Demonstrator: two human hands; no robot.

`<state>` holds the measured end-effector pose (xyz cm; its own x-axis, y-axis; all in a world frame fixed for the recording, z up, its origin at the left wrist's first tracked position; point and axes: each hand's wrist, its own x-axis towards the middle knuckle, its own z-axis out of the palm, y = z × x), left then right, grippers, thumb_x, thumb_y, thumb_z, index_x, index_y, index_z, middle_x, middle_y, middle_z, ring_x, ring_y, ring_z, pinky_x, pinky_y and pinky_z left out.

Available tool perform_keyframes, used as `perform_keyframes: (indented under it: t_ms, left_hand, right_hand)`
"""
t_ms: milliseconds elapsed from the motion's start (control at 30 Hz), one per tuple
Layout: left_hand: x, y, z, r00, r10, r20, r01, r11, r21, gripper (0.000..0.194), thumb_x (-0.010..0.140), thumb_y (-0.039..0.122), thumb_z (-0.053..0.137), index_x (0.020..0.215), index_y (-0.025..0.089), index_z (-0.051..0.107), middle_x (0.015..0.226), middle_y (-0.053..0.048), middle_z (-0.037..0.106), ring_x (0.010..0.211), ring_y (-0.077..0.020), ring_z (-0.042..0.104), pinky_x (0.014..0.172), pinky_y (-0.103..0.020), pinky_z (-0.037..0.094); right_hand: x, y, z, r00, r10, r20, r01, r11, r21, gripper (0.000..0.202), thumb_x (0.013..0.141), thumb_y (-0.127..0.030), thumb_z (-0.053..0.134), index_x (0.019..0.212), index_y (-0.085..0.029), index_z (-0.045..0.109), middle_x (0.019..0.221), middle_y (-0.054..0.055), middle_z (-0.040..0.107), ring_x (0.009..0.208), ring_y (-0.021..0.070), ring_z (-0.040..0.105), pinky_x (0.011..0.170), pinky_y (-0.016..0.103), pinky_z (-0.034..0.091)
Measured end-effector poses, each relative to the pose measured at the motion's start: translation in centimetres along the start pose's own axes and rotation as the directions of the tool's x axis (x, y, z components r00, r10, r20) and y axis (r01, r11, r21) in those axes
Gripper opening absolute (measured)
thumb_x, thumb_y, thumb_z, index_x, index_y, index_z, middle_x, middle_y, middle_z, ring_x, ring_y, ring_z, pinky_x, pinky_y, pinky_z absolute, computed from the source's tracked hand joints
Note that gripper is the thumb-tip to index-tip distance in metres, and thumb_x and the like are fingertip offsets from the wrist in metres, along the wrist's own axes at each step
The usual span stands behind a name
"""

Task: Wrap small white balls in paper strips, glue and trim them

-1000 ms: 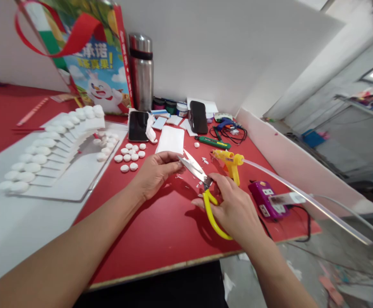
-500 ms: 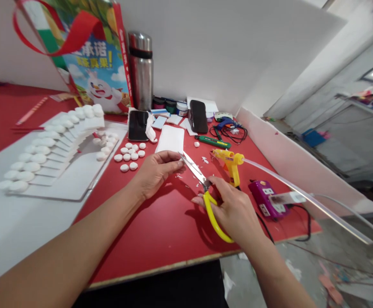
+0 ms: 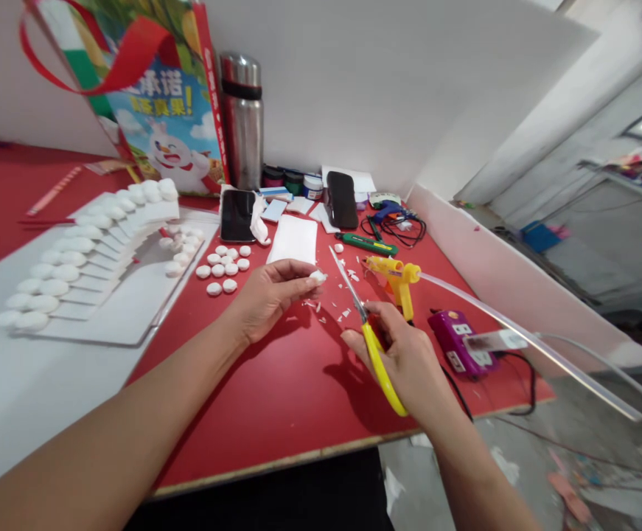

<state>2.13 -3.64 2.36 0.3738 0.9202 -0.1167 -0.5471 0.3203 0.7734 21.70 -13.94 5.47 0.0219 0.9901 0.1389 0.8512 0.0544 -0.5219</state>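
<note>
Between the thumb and fingers of my left hand (image 3: pixel 276 295) is a small white piece (image 3: pixel 318 276). My right hand (image 3: pixel 401 354) grips the yellow handles of the scissors (image 3: pixel 379 361), whose blades point up and away, apart from the white piece. Small white scraps (image 3: pixel 346 313) are scattered on the red table (image 3: pixel 243 413) around the blades. Several white oval pieces (image 3: pixel 230 285) lie left of my left hand. Beyond the hands is a white sheet (image 3: pixel 294 240).
White layered strips with rounded ends (image 3: pixel 69 273) stand on a board at the left. A yellow glue gun (image 3: pixel 398 276) and purple power box (image 3: pixel 458 343) are at the right. A phone (image 3: pixel 237 216), metal bottle (image 3: pixel 243 125) and printed bag (image 3: pixel 171 140) stand farther back.
The scissors have moved right, away from the left hand, and their blades have come together. The white piece in my left fingers now shows more, and more scraps are visible on the table.
</note>
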Motion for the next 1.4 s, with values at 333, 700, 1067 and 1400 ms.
perform_keyframes:
  t_ms: [333,700,1067,1400]
  left_hand:
    - [-0.1,0.1,0.0,0.999,0.015,0.035,-0.015,1.000,-0.001,0.025,0.063,0.016,0.090,0.084,0.013,0.077,0.082,-0.004,0.075,0.074,-0.0136,0.070,0.080,-0.029,0.058]
    - [0.0,0.0,-0.2,0.997,0.043,0.063,-0.043,0.999,0.005,0.024,0.065,0.013,0.088,0.086,0.015,0.077,0.083,-0.004,0.075,0.078,-0.0147,0.071,0.083,-0.030,0.057]
    - [0.1,0.0,-0.2,0.999,0.032,0.023,-0.032,0.999,-0.007,0.025,0.063,0.013,0.090,0.084,0.013,0.076,0.082,-0.004,0.076,0.078,-0.0149,0.071,0.084,-0.031,0.058]
    - [0.2,0.0,-0.2,1.000,0.021,0.001,-0.021,1.000,-0.012,0.022,0.064,0.012,0.088,0.082,0.012,0.075,0.080,-0.004,0.075,0.075,-0.0140,0.071,0.082,-0.031,0.058]
  right_hand:
    - [-0.3,0.5,0.2,0.986,-0.168,-0.007,0.163,0.964,-0.212,0.063,0.088,-0.063,0.065,0.129,-0.017,0.055,0.106,0.014,0.067,0.089,0.0291,0.069,0.076,0.038,0.053]
    - [0.1,0.6,0.7,0.983,-0.181,-0.038,0.161,0.938,-0.307,0.062,0.087,-0.069,0.062,0.123,-0.018,0.060,0.103,0.013,0.070,0.078,0.0271,0.070,0.065,0.034,0.049]
    - [-0.1,0.9,1.0,0.972,-0.226,-0.068,0.201,0.943,-0.266,0.060,0.091,-0.067,0.057,0.122,-0.016,0.063,0.101,0.014,0.074,0.085,0.0277,0.073,0.069,0.034,0.053]
    - [-0.2,1.0,1.1,0.944,-0.306,-0.121,0.248,0.904,-0.348,0.061,0.091,-0.068,0.057,0.118,-0.014,0.067,0.088,0.013,0.074,0.072,0.0236,0.071,0.060,0.029,0.047]
